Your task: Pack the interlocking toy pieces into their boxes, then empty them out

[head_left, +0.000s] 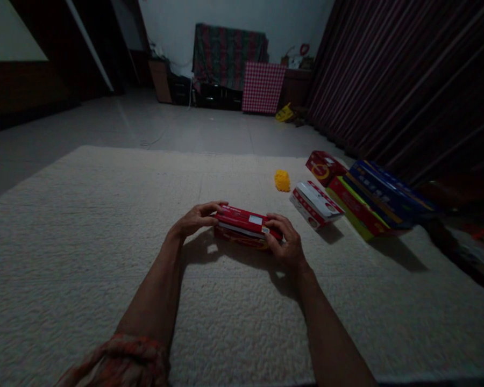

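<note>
Red box [242,217] is gripped at both ends and rests on the cream mat [242,322], near mid-view. Left hand [197,219]: fingers are laid over the top at the left end, thumb is set against the near side. Right hand [287,242]: fingers are curled over the right end, thumb is placed on the near face. Main risk, as judged: card (if card it is) could be dented if the ends are squeezed hard. Box could be skewed if one end is pushed more than the other, since it is held only at the ends. Lid could be popped loose: a pale strip is seen along the near top edge, gap or print cannot be told. White box [312,201] could be bumped if a swing right is made; yellow block [282,181] is just beside that. Looks: long, low, top is mostly plain red with small white print, pale label is carried towards the right, yellow marking is shown low on the near side. Ends are partly hidden; text is too dim to be read.
</note>
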A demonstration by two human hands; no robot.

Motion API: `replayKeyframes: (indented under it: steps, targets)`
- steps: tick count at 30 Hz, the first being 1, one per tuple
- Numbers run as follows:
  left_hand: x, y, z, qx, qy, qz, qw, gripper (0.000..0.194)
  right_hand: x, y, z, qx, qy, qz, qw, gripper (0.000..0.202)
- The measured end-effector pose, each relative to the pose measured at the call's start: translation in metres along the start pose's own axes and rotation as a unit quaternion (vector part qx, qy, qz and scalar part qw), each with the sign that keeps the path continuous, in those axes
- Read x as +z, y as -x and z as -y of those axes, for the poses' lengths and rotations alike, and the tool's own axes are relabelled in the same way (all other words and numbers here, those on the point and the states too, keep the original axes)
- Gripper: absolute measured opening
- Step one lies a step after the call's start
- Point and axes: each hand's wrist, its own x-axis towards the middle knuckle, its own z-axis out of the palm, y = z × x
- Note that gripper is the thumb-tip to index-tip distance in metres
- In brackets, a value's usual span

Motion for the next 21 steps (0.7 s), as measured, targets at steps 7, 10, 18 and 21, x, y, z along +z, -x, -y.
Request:
replayKeyframes:
  steps: [7, 10, 18, 21]
  targets:
    - [-0.0005, 0.0001, 0.0003, -0.01, 0.015, 0.013, 1.0, 0.023, -0.0006, 0.0001, -0.0025, -0.003, -0.009, 0.012, 1.0, 0.02]
    - [-0.0003, 0.0001, 0.0015, -0.017, 0.021, 0.014, 1.0, 0.023, -0.0012, 0.0003, -0.0013, -0.004, -0.02, 0.026, 0.999, 0.026]
    - [0.001, -0.0002, 0.002, -0.016, 0.004, 0.005, 1.0, 0.017, -0.0006, 0.0034, -0.0083, -0.02, -0.017, 0.048, 0.998, 0.032]
    - [0.001, -0.0004, 0.0004, -0.02, 0.0, 0.012, 1.0, 0.018, 0.0015, 0.0032, -0.0077, -0.03, -0.017, 0.034, 0.999, 0.033]
